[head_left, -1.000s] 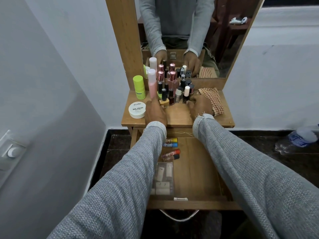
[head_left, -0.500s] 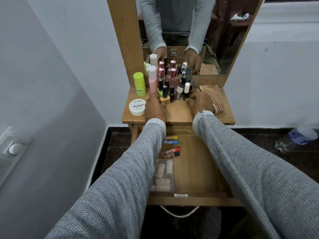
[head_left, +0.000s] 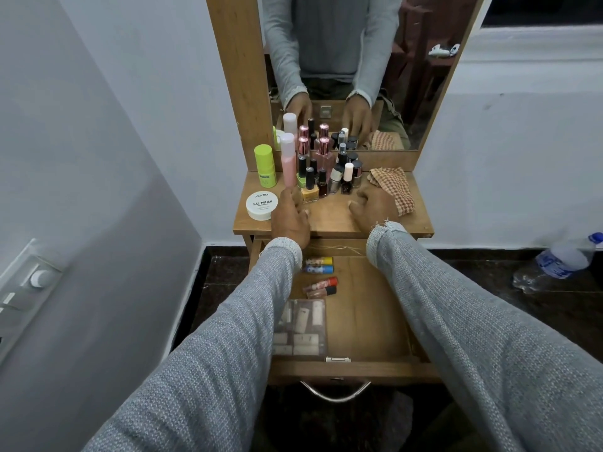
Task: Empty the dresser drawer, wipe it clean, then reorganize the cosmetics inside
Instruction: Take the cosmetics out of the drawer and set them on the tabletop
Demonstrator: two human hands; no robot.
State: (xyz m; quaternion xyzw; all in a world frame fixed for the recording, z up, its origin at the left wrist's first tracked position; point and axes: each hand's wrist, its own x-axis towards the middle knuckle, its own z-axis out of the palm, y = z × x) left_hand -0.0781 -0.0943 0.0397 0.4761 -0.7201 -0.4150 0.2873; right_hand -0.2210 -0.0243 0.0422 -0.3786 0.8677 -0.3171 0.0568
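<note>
A tall mirror rises at the far edge of the wooden desk, and below the desk's near edge the drawer stands pulled out, its metal handle nearest. On the desk, a checked cloth lies at the right, touching the right hand, which rests on the wood with fingers loosely bent, grasping nothing. The left hand lies relaxed and released just right of the white nail polish jar, fingertips beside a yellow polish bottle. Farther back stand a green bottle, a pink bottle and a cluster of small polish bottles. Inside the drawer, along its left side, lie a clear packet and small tubes.
</note>
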